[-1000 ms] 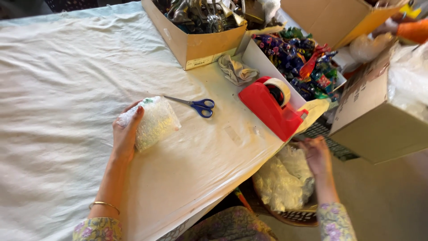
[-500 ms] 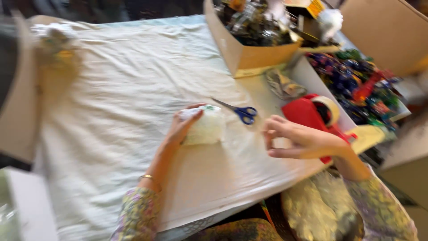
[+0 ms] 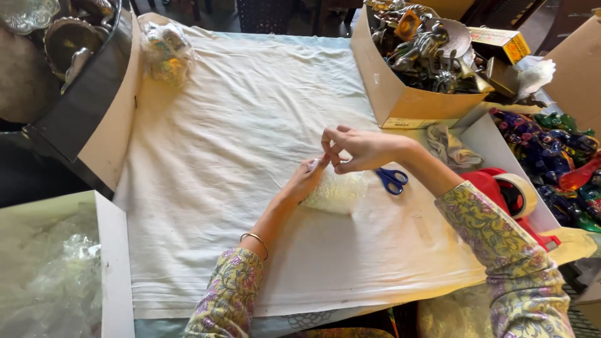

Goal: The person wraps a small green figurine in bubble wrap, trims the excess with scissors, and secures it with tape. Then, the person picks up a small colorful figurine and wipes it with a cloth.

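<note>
A table under a creased white cloth (image 3: 219,156) is carrying everything — a bubble-wrapped bundle (image 3: 335,191) lying beneath the pinching fingers, blue-handled scissors (image 3: 392,179) just right of the grip, a cardboard box (image 3: 400,94) sitting beyond it

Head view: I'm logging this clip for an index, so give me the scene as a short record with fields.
surface: table under a white cloth
left hand: rests on a small bubble-wrapped bundle
right hand: above the bundle, fingers pinched together
beside bundle: blue-handled scissors
right edge: red tape dispenser
far right: cardboard box of metal figures
</note>
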